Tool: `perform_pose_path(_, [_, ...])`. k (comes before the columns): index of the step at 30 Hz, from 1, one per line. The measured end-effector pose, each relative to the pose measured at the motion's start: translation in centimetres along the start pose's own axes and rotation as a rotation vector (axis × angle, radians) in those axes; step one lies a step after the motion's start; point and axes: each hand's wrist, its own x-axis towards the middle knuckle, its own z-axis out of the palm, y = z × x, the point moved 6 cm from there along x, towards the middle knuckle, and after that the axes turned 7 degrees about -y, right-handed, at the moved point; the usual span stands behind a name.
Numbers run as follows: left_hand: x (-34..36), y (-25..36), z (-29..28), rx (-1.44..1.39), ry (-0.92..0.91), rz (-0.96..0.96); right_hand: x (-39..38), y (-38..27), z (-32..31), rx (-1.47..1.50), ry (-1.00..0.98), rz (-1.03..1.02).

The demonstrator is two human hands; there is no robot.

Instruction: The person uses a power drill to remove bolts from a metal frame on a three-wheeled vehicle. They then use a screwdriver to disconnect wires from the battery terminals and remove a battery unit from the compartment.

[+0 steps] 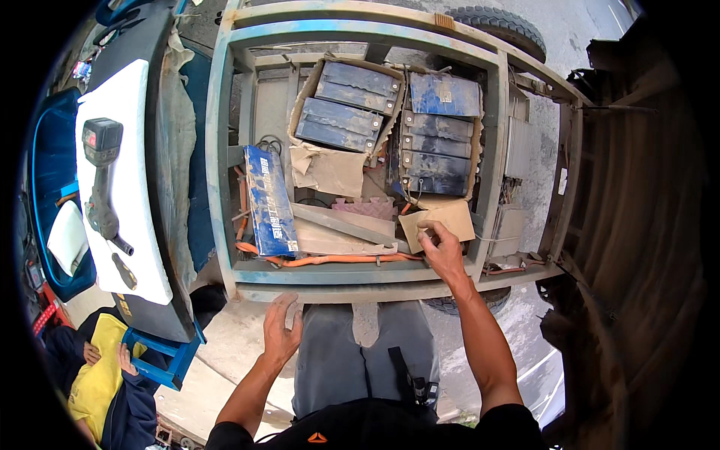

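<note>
The right hand (442,251) pinches the near edge of a cardboard piece (437,221) lying just in front of the dusty batteries (439,150) — a clearing step, I judge. The left hand (280,331), fingers loose and empty, hovers near the metal frame (337,276). Lifting the cardboard next calls for care around the orange cable (330,260).

A torn brown cardboard box (330,161) holds grey rectangular batteries in the frame's middle, beside an upright blue printed battery label (270,202).
</note>
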Motion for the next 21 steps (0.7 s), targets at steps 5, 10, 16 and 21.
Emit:
perform_pose_path(5, [-10.2,-2.9,-0.7,-0.12,0.163,-0.198,-5.9,-4.1,9.4,0.057,-0.184,-0.177])
perform_pose_path(10, [-21.4,-6.3,3.5,-0.223,0.347,-0.265,-13.5,-3.9,19.8,0.087,-0.418,-0.213])
perform_pose_path(16, [-34.6,-7.5,10.8,-0.738,0.462,-0.458,-25.2,-6.5,25.4,0.027,-0.625,-0.196])
perform_pose_path(21, [-38.4,-8.3,13.5,-1.359,0.453,-0.414,-33.3,-6.9,30.4,0.34,-0.955,-0.045])
